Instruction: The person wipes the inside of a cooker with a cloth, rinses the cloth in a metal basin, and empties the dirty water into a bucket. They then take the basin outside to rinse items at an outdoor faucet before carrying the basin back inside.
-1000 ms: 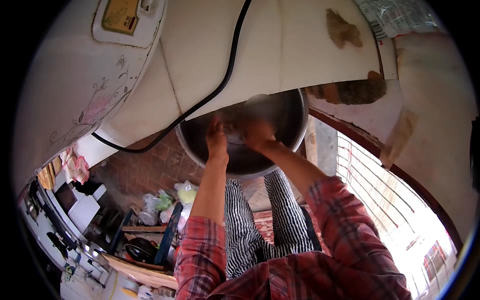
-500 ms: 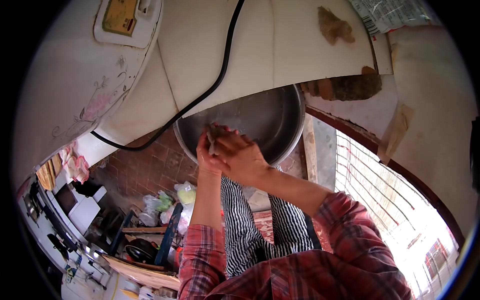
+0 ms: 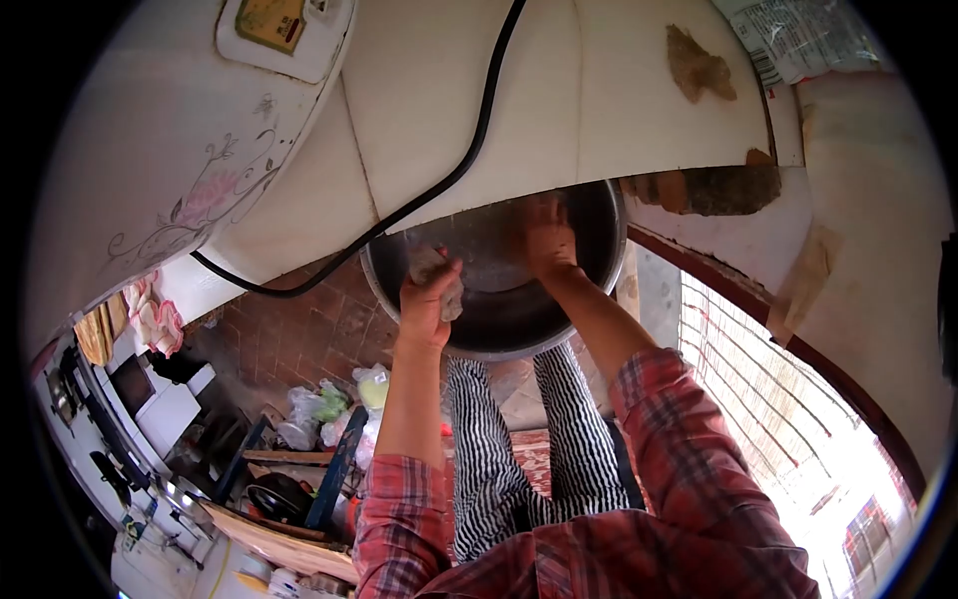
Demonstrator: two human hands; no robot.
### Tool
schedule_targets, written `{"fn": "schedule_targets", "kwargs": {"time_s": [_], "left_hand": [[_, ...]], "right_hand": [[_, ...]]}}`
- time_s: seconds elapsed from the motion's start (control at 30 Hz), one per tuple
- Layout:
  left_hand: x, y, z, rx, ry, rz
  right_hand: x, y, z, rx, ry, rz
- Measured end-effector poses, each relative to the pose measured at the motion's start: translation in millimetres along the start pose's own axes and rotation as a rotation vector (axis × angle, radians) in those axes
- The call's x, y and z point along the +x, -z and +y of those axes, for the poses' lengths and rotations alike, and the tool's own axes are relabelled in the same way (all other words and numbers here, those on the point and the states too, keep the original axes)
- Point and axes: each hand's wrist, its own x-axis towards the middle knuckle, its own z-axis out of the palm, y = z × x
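My left hand [image 3: 424, 311] is closed around a wet, greyish crumpled cloth [image 3: 449, 298] over the left side of a large metal basin [image 3: 509, 351]. The cloth shows above and beside the thumb. Inside the basin, toward its far right, is my right hand [image 3: 551, 248], back upward and apart from the left. Its fingers are smeared by motion, so their pose is unclear. The basin's inside looks dark and wet, and the counter edge hides its far rim.
A pale counter [image 3: 479, 170] overhangs the basin, crossed by a black cable [image 3: 469, 155]. A white flowered appliance [image 3: 180, 130] stands at left. Plastic bags [image 3: 309, 417] and a blue-framed rack [image 3: 339, 464] are on the brick floor, lower left. A bright barred opening [image 3: 758, 389] lies right.
My hands were together around the cloth and have separated. The right moved away to the far right, down into the basin; the left kept the cloth. The view shifted slightly.
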Motion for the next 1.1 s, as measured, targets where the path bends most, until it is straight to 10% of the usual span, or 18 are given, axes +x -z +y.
{"fn": "schedule_targets", "kwargs": {"time_s": [0.1,0.17,0.47,0.8,1.0,1.1], "left_hand": [[-3,-13,-5,0.307,-0.094,0.137],[-4,-22,-5,0.451,-0.149,0.210],[-10,-44,-2,0.748,-0.265,0.321],[-13,-42,11,1.032,-0.224,0.429],[3,-8,24,1.414,-0.821,0.502],[22,18,30,1.350,-0.748,0.483]], "right_hand": [[-1,-21,12,-0.298,0.202,0.186],[-22,19,-13,0.496,0.203,0.021],[-62,83,-19,0.749,0.047,0.463],[-79,101,5,0.671,-0.026,0.563],[-62,84,38,0.305,-0.176,0.737],[-52,60,59,0.373,-0.123,0.692]]}}
